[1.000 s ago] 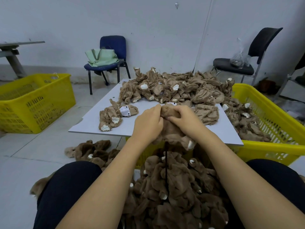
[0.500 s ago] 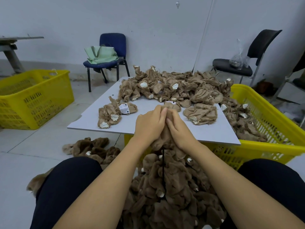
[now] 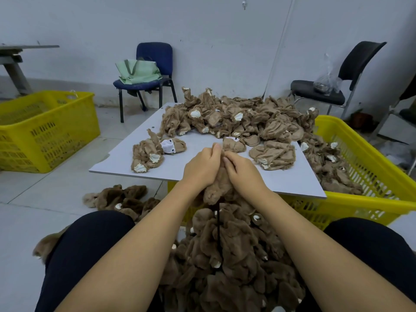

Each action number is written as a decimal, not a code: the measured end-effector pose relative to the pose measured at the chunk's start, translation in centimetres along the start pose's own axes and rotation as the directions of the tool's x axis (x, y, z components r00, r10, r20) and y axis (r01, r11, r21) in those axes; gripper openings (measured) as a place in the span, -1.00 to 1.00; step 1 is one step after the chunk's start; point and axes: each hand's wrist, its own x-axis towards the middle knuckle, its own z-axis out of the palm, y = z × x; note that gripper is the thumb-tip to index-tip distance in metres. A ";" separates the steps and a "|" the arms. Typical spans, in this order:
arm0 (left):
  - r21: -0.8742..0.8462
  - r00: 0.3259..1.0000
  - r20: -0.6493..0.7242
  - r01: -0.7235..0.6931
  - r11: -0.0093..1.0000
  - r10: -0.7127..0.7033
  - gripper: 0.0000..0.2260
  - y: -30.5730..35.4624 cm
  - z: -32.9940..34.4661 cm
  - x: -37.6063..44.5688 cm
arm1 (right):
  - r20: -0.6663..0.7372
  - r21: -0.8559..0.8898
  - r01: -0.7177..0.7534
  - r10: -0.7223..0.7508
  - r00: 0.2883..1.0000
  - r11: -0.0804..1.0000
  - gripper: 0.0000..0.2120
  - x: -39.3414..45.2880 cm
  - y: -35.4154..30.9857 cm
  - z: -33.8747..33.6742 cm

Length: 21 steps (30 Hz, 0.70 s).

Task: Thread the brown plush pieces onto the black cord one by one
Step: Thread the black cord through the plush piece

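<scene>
While both hands pinch one piece [image 3: 217, 188] — left hand [image 3: 201, 167], right hand [image 3: 244, 174] — cord [image 3: 218, 224] hangs taut into lap bundle [image 3: 225, 255], likely so piece slides down; unthreaded pile [image 3: 236, 118] waits within reach on tabletop [image 3: 180, 165]

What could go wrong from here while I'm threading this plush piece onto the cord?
1. Both the left hand and right hand bunch one brown plush piece, hiding the cord's tip; it could slip back out unseen.
2. The black cord hangs down into the threaded plush pile on the lap; it may snag there.
3. The white board rests on the yellow crate; a bump could spill loose pieces.
</scene>
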 end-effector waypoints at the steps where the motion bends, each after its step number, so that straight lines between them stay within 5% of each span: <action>1: 0.063 1.000 -0.010 -0.003 0.998 0.004 -0.78 0.0 -0.1 0.0 | -0.006 -0.023 0.012 -0.012 1.000 1.000 -0.75 0.0 -0.1 0.0; 6: 0.080 0.992 -0.119 -0.042 0.996 0.051 -0.81 0.3 -0.1 0.3 | -0.125 -0.126 0.109 -0.125 0.984 0.986 -0.75 0.5 -1.0 -1.1; 10: -0.297 0.995 -0.029 0.085 0.951 -0.098 -0.68 0.4 -0.6 1.2 | -0.100 -0.222 0.150 -0.176 0.979 0.963 -0.77 1.3 -1.2 -2.1; 18: -0.102 0.971 0.127 0.217 0.971 -0.203 -0.88 -1.3 1.5 0.4 | 0.053 -0.071 0.005 -0.002 0.999 0.997 -0.73 0.0 0.0 0.4; 21: -0.035 0.972 0.091 0.222 0.974 -0.218 -0.93 -1.6 1.6 -0.1 | 0.073 -0.023 -0.067 0.068 0.995 0.997 -0.72 -1.0 0.6 1.4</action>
